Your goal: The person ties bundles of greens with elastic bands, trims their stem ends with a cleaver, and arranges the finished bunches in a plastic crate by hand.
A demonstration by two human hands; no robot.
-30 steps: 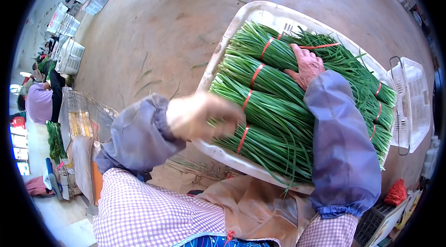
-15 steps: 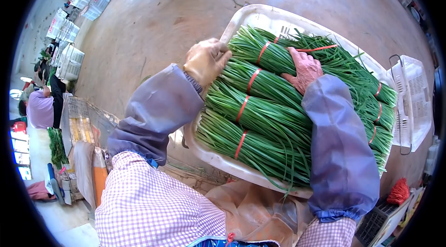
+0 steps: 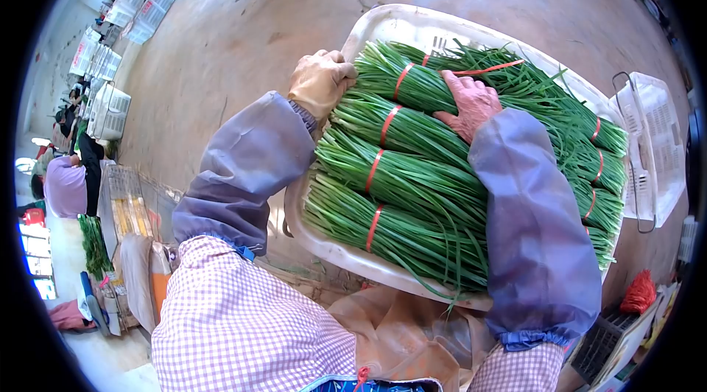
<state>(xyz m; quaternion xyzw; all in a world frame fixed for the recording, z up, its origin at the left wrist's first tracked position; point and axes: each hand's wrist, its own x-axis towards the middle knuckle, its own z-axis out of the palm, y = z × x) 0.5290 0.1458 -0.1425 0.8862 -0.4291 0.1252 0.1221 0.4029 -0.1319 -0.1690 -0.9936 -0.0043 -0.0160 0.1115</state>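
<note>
A white plastic crate (image 3: 324, 243) holds several bundles of long green garlic chives, each tied with a red band. My left hand (image 3: 322, 84), in a tan glove, is closed at the crate's left rim, beside the pale cut ends of the uppermost chive bundle (image 3: 416, 82); its fingertips are partly hidden. Across that same bundle rests my bare right hand (image 3: 471, 105), thumb on the near side and fingers on the far side, right of the red band. Nearer to me lie more chive bundles (image 3: 412, 178) side by side. Others with bands fill the crate's right end.
A white crate (image 3: 655, 156) with a metal handle stands to the right. Red twine (image 3: 638, 292) sits above a dark crate (image 3: 598, 348) at lower right. White crates (image 3: 110, 112) line the left side, where a person in a lilac top (image 3: 66, 186) is at work.
The crate and both hands appear slightly further left in view. My left fingers, blurred before, now look still and curled at the rim. My right hand keeps its place on the bundle.
</note>
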